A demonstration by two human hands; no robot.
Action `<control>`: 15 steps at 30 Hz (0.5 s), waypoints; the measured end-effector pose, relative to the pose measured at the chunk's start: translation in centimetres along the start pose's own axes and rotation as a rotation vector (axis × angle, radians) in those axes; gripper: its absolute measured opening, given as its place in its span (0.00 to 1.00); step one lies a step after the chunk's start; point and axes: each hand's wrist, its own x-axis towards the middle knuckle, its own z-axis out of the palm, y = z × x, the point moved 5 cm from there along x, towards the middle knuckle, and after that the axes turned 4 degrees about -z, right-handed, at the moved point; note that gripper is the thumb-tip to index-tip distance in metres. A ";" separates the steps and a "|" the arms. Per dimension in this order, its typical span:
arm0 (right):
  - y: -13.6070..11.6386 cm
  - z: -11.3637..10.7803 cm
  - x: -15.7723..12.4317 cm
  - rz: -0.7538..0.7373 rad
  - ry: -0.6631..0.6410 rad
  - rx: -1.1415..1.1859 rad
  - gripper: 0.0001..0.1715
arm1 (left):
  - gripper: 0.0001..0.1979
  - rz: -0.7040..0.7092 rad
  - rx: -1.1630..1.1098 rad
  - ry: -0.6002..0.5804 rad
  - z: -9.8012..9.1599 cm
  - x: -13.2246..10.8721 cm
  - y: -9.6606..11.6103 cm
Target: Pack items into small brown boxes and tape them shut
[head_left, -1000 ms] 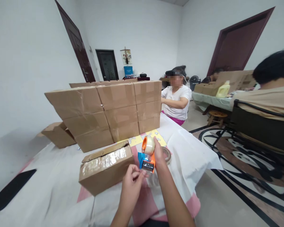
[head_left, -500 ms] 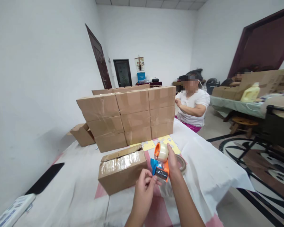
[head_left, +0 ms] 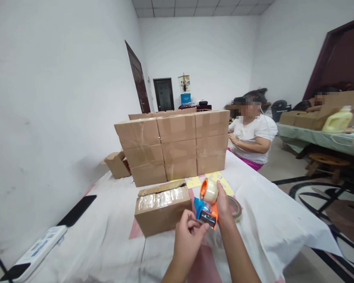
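1 plastic dispenser (head_left: 207, 218), round tape roll (head_left: 211, 191): right hand (head_left: 223, 204) grasping; left hand (head_left: 188, 232), hold unclear.

Over the past second I've seen the wearer's view swing left and tip upward: the left hand (head_left: 189, 232), right hand (head_left: 222, 202) and tape dispenser (head_left: 207, 208) sit farther right in it, more ceiling (head_left: 206, 8) shows, and a white power strip (head_left: 44, 245) has come in. The co-worker's hand (head_left: 233, 138), mostly hidden earlier, now shows beside the box stack (head_left: 178, 143).
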 end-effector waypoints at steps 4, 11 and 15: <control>-0.1 -0.1 0.0 -0.016 0.043 0.014 0.27 | 0.18 -0.026 -0.039 0.013 0.4 0.2 -0.1; -0.7 -0.2 -0.6 -0.019 0.079 0.004 0.25 | 0.18 -0.021 -0.089 0.000 0.4 0.2 -0.5; -1.4 -0.4 -1.1 -0.069 0.103 -0.051 0.28 | 0.19 -0.042 -0.082 -0.046 0.5 0.2 -0.6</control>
